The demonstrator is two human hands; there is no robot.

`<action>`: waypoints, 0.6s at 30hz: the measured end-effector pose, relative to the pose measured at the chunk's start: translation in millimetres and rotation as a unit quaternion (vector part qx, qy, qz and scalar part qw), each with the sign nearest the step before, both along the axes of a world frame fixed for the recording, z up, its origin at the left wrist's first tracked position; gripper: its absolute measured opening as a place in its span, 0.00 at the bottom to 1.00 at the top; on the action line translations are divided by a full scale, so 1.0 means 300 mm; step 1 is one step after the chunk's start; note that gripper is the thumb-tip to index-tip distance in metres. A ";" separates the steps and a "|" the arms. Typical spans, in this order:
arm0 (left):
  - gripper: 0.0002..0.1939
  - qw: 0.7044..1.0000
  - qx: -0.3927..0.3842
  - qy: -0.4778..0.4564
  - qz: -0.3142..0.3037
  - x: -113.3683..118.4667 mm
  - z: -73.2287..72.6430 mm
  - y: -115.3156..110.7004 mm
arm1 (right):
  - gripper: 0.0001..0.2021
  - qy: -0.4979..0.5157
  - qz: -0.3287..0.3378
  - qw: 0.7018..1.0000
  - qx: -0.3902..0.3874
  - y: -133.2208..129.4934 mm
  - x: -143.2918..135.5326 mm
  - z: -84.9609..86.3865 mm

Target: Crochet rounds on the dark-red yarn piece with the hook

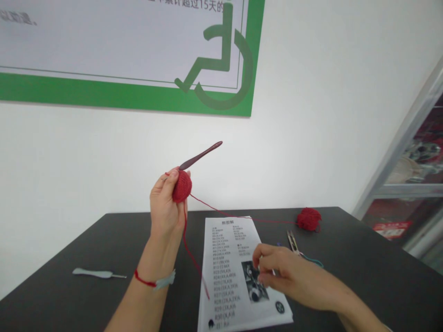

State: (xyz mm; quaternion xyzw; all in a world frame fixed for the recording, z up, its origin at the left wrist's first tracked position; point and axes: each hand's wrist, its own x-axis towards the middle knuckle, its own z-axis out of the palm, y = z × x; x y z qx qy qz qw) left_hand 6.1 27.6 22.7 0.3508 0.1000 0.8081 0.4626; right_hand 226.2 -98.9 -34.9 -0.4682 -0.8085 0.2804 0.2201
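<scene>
My left hand (169,193), raised above the table, is closed on a round red crochet piece (182,186). A dark brown crochet hook (200,156) sticks out up and to the right from the same grip; its tip is hidden by the fingers. One red strand hangs down over the printed sheet (224,258), and another runs right to a red yarn ball (309,219). Over the right part of the sheet hovers my right hand (284,272), its fingers loosely bent with a gap to the thumb and nothing visible in them.
A pale crochet hook (92,273) lies at the left on the black table (138,240). Partly behind my right hand are small snips (292,242) with a teal part and a tiny blue item (278,244). A glass cabinet (391,193) stands at the right.
</scene>
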 end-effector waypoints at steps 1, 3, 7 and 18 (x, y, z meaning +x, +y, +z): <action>0.08 1.000 0.000 0.000 -0.004 -0.001 0.000 -0.001 | 0.09 0.002 0.038 0.998 -0.053 -0.019 0.021 0.000; 0.07 1.000 -0.005 0.008 -0.028 0.003 0.000 -0.009 | 0.14 -0.014 0.166 0.970 -0.175 -0.041 0.053 0.002; 0.05 0.996 -0.006 0.031 -0.086 0.023 0.009 -0.058 | 0.15 0.009 -0.052 0.998 -0.035 0.045 0.041 -0.029; 0.09 0.996 0.059 -0.069 0.005 -0.191 0.115 -0.115 | 0.15 0.045 -0.348 0.936 0.024 0.364 0.253 -0.173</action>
